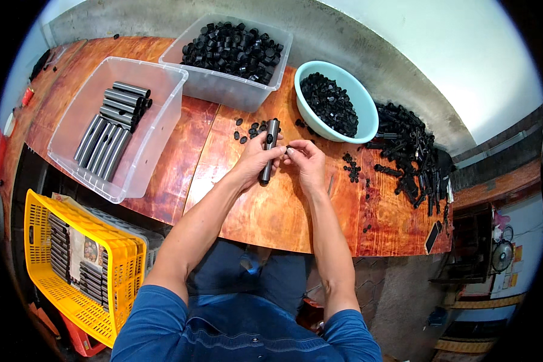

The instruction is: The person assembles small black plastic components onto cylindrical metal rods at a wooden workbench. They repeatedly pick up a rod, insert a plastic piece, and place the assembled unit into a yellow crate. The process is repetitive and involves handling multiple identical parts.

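My left hand [256,159] is wrapped round a dark metal tube [265,172], held nearly upright over the table, with a hole showing in its upper side. Close beside it, my right hand [308,161] pinches a small black plastic piece [288,149] between thumb and fingers, near the tube's side. Its exact shape is mostly covered by the fingertips. Just beyond my left hand lie several small black caps [254,129] on the wood. More small black pieces [351,168] lie to the right of my right hand.
The wooden table [271,217] carries a clear bin [157,145] of metal tubes, another bin [223,84] of black caps, and a light-blue basin [368,123] of black parts. Black parts [410,157] are heaped at right. A yellow crate [127,280] with tubes stands lower left.
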Demonstrator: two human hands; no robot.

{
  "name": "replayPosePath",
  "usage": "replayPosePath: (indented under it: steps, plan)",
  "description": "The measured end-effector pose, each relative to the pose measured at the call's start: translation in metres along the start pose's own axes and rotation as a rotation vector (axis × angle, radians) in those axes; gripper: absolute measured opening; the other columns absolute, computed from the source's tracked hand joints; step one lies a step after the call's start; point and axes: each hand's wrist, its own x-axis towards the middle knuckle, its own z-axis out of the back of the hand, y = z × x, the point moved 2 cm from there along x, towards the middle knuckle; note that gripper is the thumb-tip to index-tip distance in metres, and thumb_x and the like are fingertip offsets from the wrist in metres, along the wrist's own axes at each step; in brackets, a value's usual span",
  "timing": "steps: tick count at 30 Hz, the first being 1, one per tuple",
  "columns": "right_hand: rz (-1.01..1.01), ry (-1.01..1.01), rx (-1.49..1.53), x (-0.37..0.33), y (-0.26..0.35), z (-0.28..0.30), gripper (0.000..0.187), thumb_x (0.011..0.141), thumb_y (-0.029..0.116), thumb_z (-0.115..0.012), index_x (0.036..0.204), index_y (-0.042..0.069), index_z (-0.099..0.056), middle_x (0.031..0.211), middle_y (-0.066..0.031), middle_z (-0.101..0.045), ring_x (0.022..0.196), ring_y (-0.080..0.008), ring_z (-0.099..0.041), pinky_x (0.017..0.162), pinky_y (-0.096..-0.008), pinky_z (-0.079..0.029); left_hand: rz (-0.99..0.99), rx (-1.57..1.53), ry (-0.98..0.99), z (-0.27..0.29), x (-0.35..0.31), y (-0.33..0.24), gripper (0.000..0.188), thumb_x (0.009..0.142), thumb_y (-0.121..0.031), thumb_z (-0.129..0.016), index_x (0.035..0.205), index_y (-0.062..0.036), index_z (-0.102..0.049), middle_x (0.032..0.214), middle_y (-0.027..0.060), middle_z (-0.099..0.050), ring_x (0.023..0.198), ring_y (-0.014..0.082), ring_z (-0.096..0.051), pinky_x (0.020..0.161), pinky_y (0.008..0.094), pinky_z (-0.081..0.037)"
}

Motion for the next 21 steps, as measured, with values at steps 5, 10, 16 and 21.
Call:
replayPosePath:
  steps: [5,10,16,21]
  plan:
    - [-0.047,0.025,0.104,-0.009,-0.004,0.001,0.015,0.094,0.002,-0.067,0.108,-0.002,-0.068,0.09,-0.004,-0.07,0.075,-0.0099,-0.065,0.069,-0.0232,-0.054,0.041,0.036,0.033,0.0,0.001,0.001,0.036,0.093,-0.008,-0.071,0.123,-0.004,-0.051,0.086,0.003,-0.062,0.063,0.0099,-0.06,0.053,0.0253,-0.049]
    - [0.145,-0.012,-0.082,-0.017,-0.003,-0.002,0.024,0.089,0.0,-0.071,0.113,-0.002,-0.068,0.091,-0.0032,-0.068,0.076,-0.01,-0.064,0.069,-0.0233,-0.054,0.05,-0.04,-0.009,-0.002,0.003,0.0,0.041,0.09,-0.007,-0.074,0.124,-0.0048,-0.051,0.088,0.0034,-0.062,0.064,0.0108,-0.061,0.057,0.028,-0.052]
    - [0.359,-0.057,-0.509,-0.025,0.011,-0.002,0.028,0.083,0.001,-0.076,0.11,0.0,-0.069,0.09,-0.0087,-0.066,0.074,-0.0161,-0.067,0.065,-0.0279,-0.054,0.087,-0.009,-0.012,-0.003,0.004,0.001,0.042,0.09,-0.007,-0.075,0.124,-0.003,-0.05,0.09,0.0043,-0.064,0.066,0.0115,-0.062,0.059,0.0278,-0.052]
    - [0.464,-0.096,-0.623,-0.029,0.017,-0.003,0.027,0.082,0.003,-0.077,0.108,0.001,-0.07,0.09,-0.011,-0.067,0.074,-0.0199,-0.07,0.064,-0.0308,-0.055,0.112,0.006,-0.019,-0.004,0.005,0.003,0.04,0.09,-0.007,-0.074,0.123,-0.0029,-0.052,0.088,0.0038,-0.063,0.066,0.0111,-0.062,0.058,0.0268,-0.053]
